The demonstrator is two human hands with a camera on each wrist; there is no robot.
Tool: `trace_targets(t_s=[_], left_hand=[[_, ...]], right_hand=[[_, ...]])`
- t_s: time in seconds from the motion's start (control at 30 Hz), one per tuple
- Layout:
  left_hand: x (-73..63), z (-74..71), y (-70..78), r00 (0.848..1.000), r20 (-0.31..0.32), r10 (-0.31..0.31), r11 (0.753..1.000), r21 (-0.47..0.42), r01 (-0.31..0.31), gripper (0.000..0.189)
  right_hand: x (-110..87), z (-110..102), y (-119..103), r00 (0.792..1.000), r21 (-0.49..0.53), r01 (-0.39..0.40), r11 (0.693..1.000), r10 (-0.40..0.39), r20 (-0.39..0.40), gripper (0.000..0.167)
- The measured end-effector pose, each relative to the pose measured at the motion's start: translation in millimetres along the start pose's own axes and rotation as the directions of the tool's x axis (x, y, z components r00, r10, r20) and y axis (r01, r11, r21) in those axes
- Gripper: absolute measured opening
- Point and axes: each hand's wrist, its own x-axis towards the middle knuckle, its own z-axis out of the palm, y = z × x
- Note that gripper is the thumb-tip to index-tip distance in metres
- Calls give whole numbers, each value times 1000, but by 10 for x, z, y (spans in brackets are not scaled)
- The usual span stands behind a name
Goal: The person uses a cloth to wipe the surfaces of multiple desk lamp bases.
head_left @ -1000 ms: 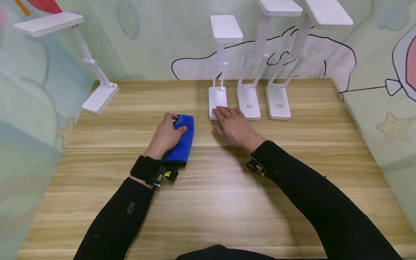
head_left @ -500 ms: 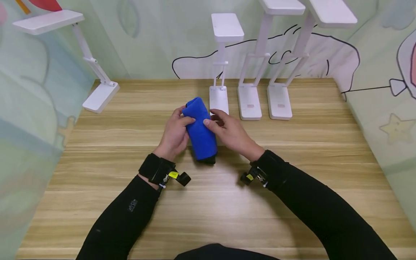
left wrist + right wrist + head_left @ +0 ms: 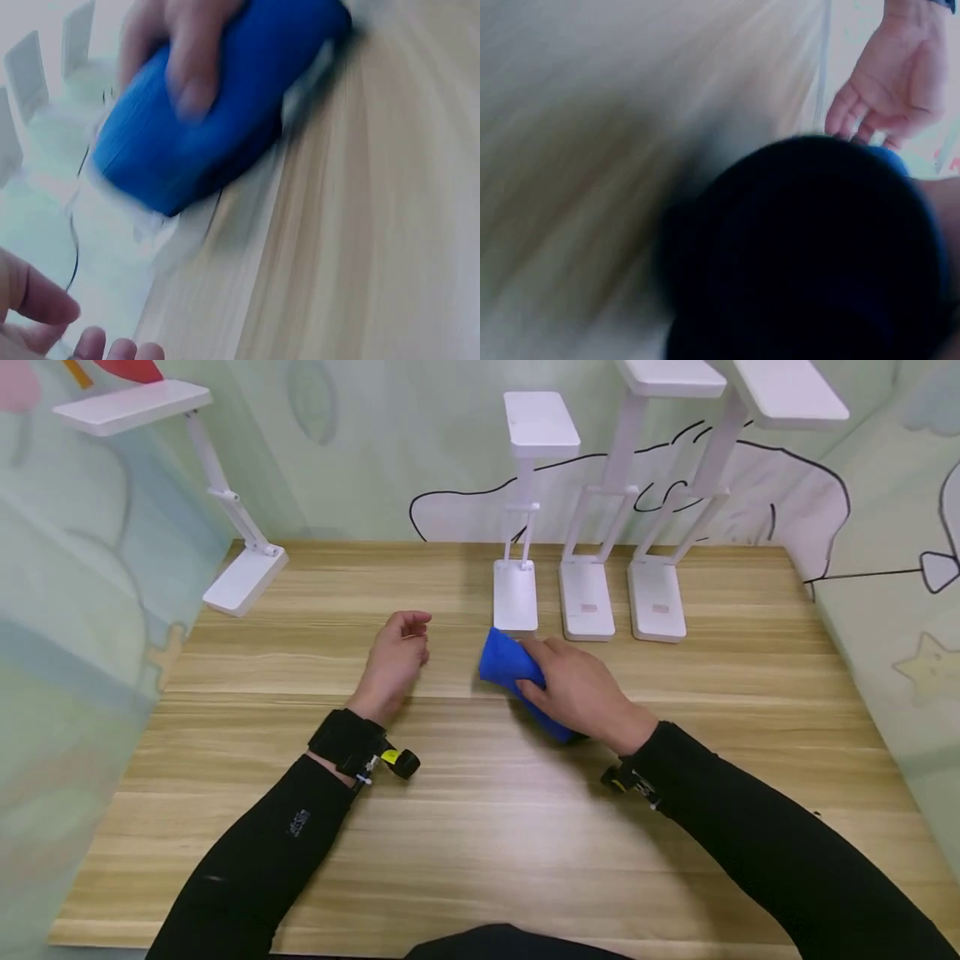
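Note:
My right hand (image 3: 588, 693) grips a folded blue cloth (image 3: 510, 660) with dark edging, its thumb over the near side. One end of the cloth sticks out to the left, just in front of the base of a white desk lamp (image 3: 515, 597). My left hand (image 3: 390, 668) is to the left, apart from the cloth, fingers loosely curled and holding nothing. In the left wrist view the cloth (image 3: 232, 97) is blurred, with the right thumb across it. Dark cloth (image 3: 802, 255) fills much of the right wrist view, with the left hand (image 3: 896, 82) beyond.
Two taller white desk lamps (image 3: 587, 602) (image 3: 657, 602) stand to the right of the first, along the back of the wooden table (image 3: 450, 860). Another white lamp (image 3: 246, 581) stands at the back left, turned at an angle. Patterned walls (image 3: 360, 443) enclose the back and sides.
The cloth went from my left hand, through both hands, into my right hand and moved right. My left hand let go and drew back left. The right hand left the lamp base.

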Motion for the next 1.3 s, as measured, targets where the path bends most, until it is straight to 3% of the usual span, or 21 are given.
trace_targets(t_s=[0.1, 0.23, 0.3, 0.37, 0.47, 0.53, 0.57, 0.63, 0.7, 0.8, 0.9, 1.07, 1.3], left_hand=[[77, -275, -13, 997, -55, 55, 984, 172, -45, 38], [154, -581, -17, 990, -116, 82, 923, 382, -32, 32], [209, -746, -8, 983, -151, 103, 869, 494, -15, 30], [277, -937, 28, 969, -196, 153, 798, 603, -4, 30], [415, -1274, 124, 934, -260, 247, 671, 741, 29, 32], [518, -1508, 186, 909, -295, 294, 600, 797, 65, 34], [571, -1624, 206, 901, -307, 306, 575, 814, 82, 34], [670, -1847, 228, 902, -315, 295, 534, 837, 118, 38], [759, -2052, 219, 912, -312, 267, 517, 845, 138, 42], [855, -2313, 197, 939, -281, 196, 504, 851, 149, 57], [950, -2442, 161, 962, -234, 143, 497, 857, 134, 73], [1064, -2516, 139, 976, -176, 125, 480, 872, 96, 77], [1131, -2470, 144, 980, -161, 115, 453, 886, 93, 66]], right_hand=[[-77, 3, 53, 996, -101, 85, 991, -84, 14, 57], [-188, 65, 111, 993, -130, 118, 985, -112, 46, 59], [-236, 98, 135, 992, -130, 119, 984, -113, 53, 61], [-266, 127, 160, 991, -126, 129, 984, -124, 43, 62], [-286, 141, 192, 989, -122, 148, 981, -147, 14, 64], [-291, 139, 212, 987, -122, 161, 979, -163, -6, 64], [-294, 137, 222, 985, -126, 168, 978, -171, -12, 64], [-298, 133, 240, 983, -132, 180, 975, -185, -19, 63], [-302, 127, 253, 981, -140, 187, 972, -192, -22, 62], [-301, 126, 271, 980, -142, 195, 970, -199, -19, 62], [-338, 132, 296, 981, -133, 190, 973, -194, -16, 63], [-356, 144, 321, 979, -120, 198, 973, -202, -23, 62], [-337, 127, 374, 977, -126, 201, 972, -207, -43, 61]])
